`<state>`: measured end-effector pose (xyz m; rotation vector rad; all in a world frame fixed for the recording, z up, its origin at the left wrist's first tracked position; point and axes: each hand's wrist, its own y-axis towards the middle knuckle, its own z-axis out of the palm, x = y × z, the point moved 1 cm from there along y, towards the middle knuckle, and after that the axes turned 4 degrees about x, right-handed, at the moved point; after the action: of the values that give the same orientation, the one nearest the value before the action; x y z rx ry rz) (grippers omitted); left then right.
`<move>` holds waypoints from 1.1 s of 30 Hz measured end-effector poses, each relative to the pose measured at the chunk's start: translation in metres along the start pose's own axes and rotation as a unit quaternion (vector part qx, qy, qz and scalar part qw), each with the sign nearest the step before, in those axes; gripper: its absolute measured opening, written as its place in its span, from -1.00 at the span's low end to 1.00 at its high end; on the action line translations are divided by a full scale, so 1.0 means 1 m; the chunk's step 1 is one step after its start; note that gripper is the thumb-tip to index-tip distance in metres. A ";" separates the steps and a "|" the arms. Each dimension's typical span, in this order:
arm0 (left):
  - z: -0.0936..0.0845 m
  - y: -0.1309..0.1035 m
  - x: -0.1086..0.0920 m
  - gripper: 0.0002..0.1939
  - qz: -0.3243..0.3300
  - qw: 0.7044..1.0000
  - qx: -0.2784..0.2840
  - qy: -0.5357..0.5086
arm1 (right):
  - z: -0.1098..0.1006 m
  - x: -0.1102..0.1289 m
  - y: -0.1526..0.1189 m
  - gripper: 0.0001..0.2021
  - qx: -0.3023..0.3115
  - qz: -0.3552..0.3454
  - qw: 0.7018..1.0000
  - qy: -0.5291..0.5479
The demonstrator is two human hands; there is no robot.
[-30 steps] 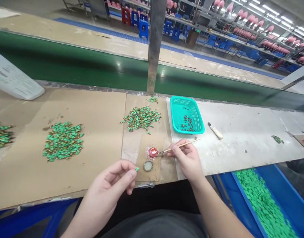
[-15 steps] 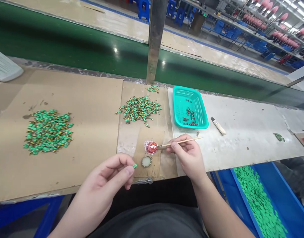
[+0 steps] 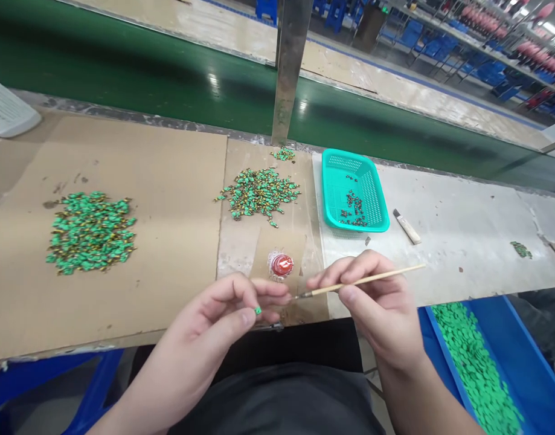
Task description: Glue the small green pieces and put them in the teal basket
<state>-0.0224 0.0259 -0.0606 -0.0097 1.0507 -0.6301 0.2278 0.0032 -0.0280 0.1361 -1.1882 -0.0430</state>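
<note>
My left hand point(image 3: 227, 314) pinches a tiny green piece point(image 3: 258, 310) between thumb and forefinger, the other fingers loosely spread. In my right hand point(image 3: 372, 302) is a thin paintbrush point(image 3: 372, 279) with a pale wooden handle, its dark tip pointing left and close to the fingers of my left hand. Whether the tip touches a finger I cannot tell. Just beyond the hands, a small pot of red paint point(image 3: 281, 264) stands on a piece of cardboard. Behind it lies a heap of small green and gold pieces point(image 3: 261, 192).
Another heap of green pieces point(image 3: 93, 232) lies on the cardboard at left. A turquoise basket point(image 3: 381, 223) holds small dark pieces. Right of it lies a craft knife point(image 3: 406, 227). A metal post point(image 3: 287, 78) rises behind the table. Below right, a blue bin point(image 3: 517, 362) contains green pieces.
The brush has come away from the red paint towards my left hand. My left hand has shifted slightly right, and the round cap-like thing below the paint is now hidden behind its fingers.
</note>
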 end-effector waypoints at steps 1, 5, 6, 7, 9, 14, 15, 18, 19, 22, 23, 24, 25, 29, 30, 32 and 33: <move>0.002 0.000 0.001 -0.72 -0.005 1.000 0.021 -0.020 | 0.005 0.006 -0.003 -0.90 0.013 0.003 1.000 0.005; 0.008 -0.001 0.003 -0.79 -0.013 0.992 0.089 -0.086 | 0.016 0.019 -0.009 -0.82 0.030 0.018 0.999 -0.010; 0.009 -0.002 0.003 -0.81 -0.014 0.990 0.098 -0.099 | 0.017 0.020 -0.010 -0.81 0.031 0.020 0.999 -0.017; 0.009 -0.002 0.003 -0.82 -0.015 0.988 0.105 -0.108 | 0.018 0.020 -0.010 -0.80 0.033 0.021 0.999 -0.024; 0.011 -0.003 0.002 -0.83 -0.012 0.987 0.114 -0.114 | 0.019 0.021 -0.011 -0.80 0.035 0.025 0.999 -0.032; 0.011 -0.004 0.001 -0.84 -0.005 0.985 0.129 -0.113 | 0.021 0.023 -0.010 -0.81 0.033 0.033 0.998 -0.037; 0.011 -0.004 0.002 -0.84 -0.005 0.986 0.127 -0.112 | 0.021 0.024 -0.010 -0.80 0.033 0.033 0.998 -0.039; 0.010 -0.004 0.003 -0.84 -0.006 0.986 0.128 -0.106 | 0.021 0.025 -0.010 -0.78 0.034 0.032 0.998 -0.047; 0.009 -0.004 0.003 -0.84 -0.006 0.986 0.130 -0.104 | 0.021 0.025 -0.010 -0.78 0.034 0.033 0.998 -0.050; 0.008 -0.005 0.005 -0.85 -0.006 0.986 0.130 -0.101 | 0.022 0.025 -0.009 -0.76 0.035 0.037 0.997 -0.056; 0.008 -0.006 0.005 -0.85 -0.007 0.987 0.129 -0.099 | 0.023 0.026 -0.009 -0.76 0.036 0.038 0.997 -0.056; 0.007 -0.007 0.005 -0.84 -0.009 0.987 0.128 -0.098 | 0.023 0.026 -0.009 -0.76 0.037 0.039 0.997 -0.056; 0.007 -0.007 0.005 -0.84 -0.011 0.987 0.127 -0.097 | 0.024 0.026 -0.009 -0.76 0.038 0.040 0.997 -0.055; 0.008 -0.008 0.004 -0.83 -0.012 0.988 0.124 -0.094 | 0.025 0.028 -0.009 -0.76 0.038 0.041 0.997 -0.052; 0.008 -0.008 0.004 -0.82 -0.013 0.988 0.123 -0.093 | 0.025 0.028 -0.009 -0.76 0.037 0.041 0.997 -0.051; 0.008 -0.008 0.004 -0.82 -0.011 0.988 0.125 -0.090 | 0.025 0.028 -0.009 -0.76 0.036 0.039 0.997 -0.047; 0.008 -0.008 0.004 -0.83 -0.011 0.988 0.127 -0.089 | 0.026 0.028 -0.008 -0.77 0.036 0.039 0.998 -0.045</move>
<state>-0.0183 0.0150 -0.0576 0.1414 0.7932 -0.7656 0.2149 -0.0102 0.0060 0.1523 -1.2848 0.0620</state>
